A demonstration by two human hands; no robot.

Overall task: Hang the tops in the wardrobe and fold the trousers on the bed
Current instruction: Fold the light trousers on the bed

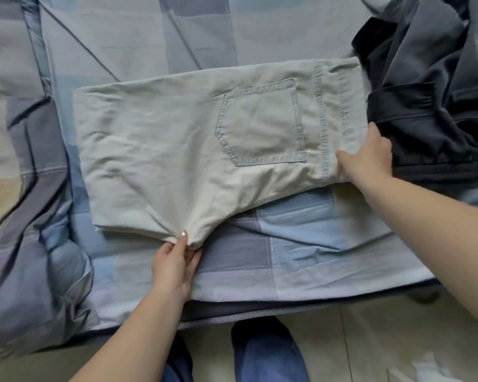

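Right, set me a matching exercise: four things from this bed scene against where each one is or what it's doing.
Things:
1. left hand
2. right hand
3. dark clothes
4. back pocket

States:
A. heaped at the right of the bed
B. pinches the near edge of the pale trousers
C. faces up on the folded trousers
D. grips the waistband end

Pairs: 1-B, 2-D, 3-A, 4-C

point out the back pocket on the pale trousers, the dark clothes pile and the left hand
back pocket (262, 122), head view, middle of the pocket panel
dark clothes pile (436, 78), head view, on grey fabric at the bed's right
left hand (174, 260), head view, back of the hand
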